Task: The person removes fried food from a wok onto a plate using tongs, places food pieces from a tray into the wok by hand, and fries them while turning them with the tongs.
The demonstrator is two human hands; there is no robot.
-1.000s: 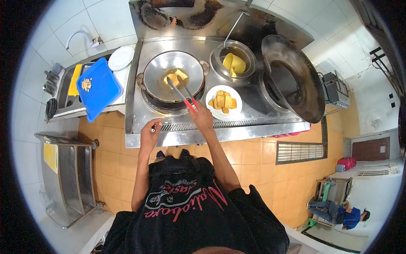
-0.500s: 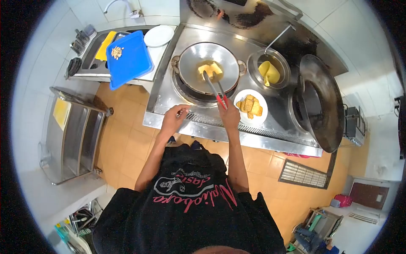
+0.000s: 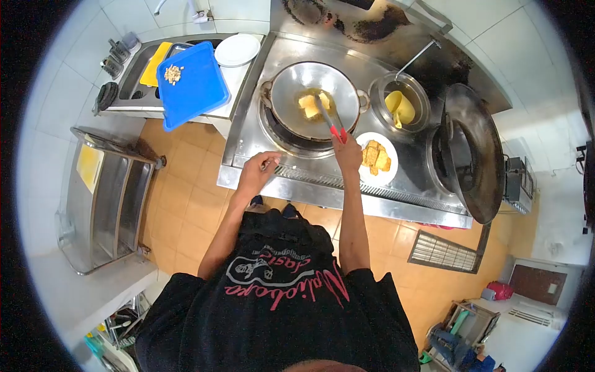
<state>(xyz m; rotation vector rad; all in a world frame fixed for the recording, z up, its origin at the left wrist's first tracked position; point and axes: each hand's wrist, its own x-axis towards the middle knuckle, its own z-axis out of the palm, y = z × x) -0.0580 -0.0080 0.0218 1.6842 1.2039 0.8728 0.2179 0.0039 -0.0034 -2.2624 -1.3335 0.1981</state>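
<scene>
My right hand [image 3: 348, 155] is closed round the red-handled tongs [image 3: 334, 129]. Their metal tips reach into a wide two-handled wok [image 3: 288, 84] and touch the pale yellow fried pieces [image 3: 308, 105] lying in a little oil, perhaps tofu; whether the tips grip one I cannot tell. Beside my right hand, a white plate [image 3: 388, 177] bears several browned fried pieces [image 3: 375, 157]. Over the stove's front edge hovers my left hand [image 3: 258, 173], fingers loosely curled and apart, with nothing visible in it.
A yellow plastic scoop [image 3: 400, 108] rests in a metal pot [image 3: 423, 118] at the right. Beyond it, a large dark wok [image 3: 480, 161] leans on its side. To the left, a blue tray [image 3: 195, 93] carries small pale pieces, near a white plate [image 3: 237, 49] and a metal trolley [image 3: 114, 198].
The tongs' tips have shifted to the right-hand side of the fried pieces, and my right hand has moved slightly right and up. My left hand stays nearly still. The view has shifted slightly.
</scene>
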